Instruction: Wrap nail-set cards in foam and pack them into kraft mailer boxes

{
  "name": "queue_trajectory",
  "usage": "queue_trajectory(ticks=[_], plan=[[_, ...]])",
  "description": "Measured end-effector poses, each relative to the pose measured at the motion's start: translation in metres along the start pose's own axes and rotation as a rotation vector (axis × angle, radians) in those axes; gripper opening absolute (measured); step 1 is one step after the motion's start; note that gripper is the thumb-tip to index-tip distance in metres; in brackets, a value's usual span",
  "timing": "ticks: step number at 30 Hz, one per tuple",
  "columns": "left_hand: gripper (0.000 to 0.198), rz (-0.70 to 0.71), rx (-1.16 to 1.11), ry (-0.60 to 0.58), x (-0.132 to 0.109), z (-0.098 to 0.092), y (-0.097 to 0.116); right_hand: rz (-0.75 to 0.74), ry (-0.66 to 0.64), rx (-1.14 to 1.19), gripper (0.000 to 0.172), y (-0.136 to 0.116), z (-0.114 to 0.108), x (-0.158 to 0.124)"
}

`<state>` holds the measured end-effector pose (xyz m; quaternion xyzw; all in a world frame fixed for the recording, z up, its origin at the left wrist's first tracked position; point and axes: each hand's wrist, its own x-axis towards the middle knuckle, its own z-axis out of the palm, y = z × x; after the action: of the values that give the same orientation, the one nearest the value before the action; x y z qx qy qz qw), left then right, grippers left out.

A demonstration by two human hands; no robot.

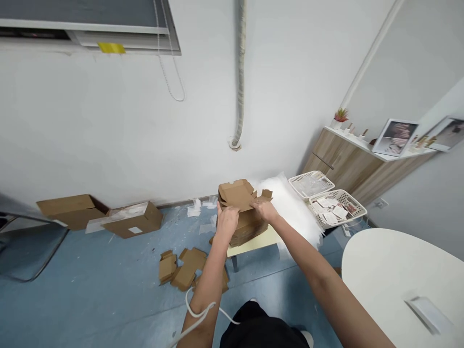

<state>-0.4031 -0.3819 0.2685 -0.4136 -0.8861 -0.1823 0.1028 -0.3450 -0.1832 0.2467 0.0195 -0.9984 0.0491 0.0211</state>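
Cardboard box (236,194), brown and partly folded, lies on a stack of flattened cardboard (248,235) at the near end of a pale yellow table (253,246). The left hand (229,221) pinches its near left corner, thumb raised along the side and fingers bent over the near edge. The right hand (265,210) reaches in from the right, its fingers close together on the near right edge; its thumb is hidden, so I cannot tell whether it pinches or only presses. Both forearms stretch forward and converge, the left steeper, the right slanting. A smooth white cable (195,315) loops across the left forearm.

The stack shows layered, slightly uneven edges. Right of it spreads a soft-looking white sheet (292,208), then two slotted white plastic baskets (357,212), the nearer one filled with small, flat, whitish packets (330,209). Left of the table, loose cardboard pieces (190,268) with notched flaps lie on the scuffed blue floor (119,280). Farther left, two open cartons (136,223) sit near the wall.
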Motion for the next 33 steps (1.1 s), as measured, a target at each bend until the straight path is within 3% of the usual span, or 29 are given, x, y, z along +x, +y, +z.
queue_trajectory(ticks=[4,8,12,17,22,25,27,29,31,33], plan=[[0.03,0.112,-0.064,0.227,0.02,-0.027,0.036,-0.021,0.271,-0.002,0.04,0.023,-0.041,-0.018],[0.031,0.265,-0.151,0.322,0.038,-0.026,0.094,0.073,0.393,-0.095,0.037,0.059,-0.077,-0.073],[0.032,0.458,-0.253,0.284,0.047,0.001,0.17,0.249,0.417,-0.181,0.036,0.098,-0.089,-0.166],[0.032,0.727,-0.434,0.137,0.037,0.058,0.29,0.539,0.398,-0.228,0.033,0.133,-0.077,-0.315],[0.034,0.938,-0.593,-0.043,-0.012,0.14,0.417,0.884,0.439,-0.269,0.041,0.156,-0.039,-0.498],[0.038,1.046,-0.658,-0.143,-0.067,0.193,0.471,1.279,0.445,-0.255,0.053,0.153,0.005,-0.621],[0.039,1.119,-0.688,-0.175,-0.109,0.227,0.49,1.598,0.39,-0.201,0.059,0.145,0.042,-0.695],[0.039,1.178,-0.699,-0.214,-0.149,0.256,0.497,1.858,0.305,-0.104,0.065,0.135,0.08,-0.753],[0.04,1.223,-0.685,-0.24,-0.181,0.28,0.493,1.965,0.197,0.019,0.067,0.129,0.114,-0.793],[0.041,1.279,-0.641,-0.28,-0.203,0.296,0.483,2.005,0.112,0.15,0.068,0.128,0.138,-0.815]])
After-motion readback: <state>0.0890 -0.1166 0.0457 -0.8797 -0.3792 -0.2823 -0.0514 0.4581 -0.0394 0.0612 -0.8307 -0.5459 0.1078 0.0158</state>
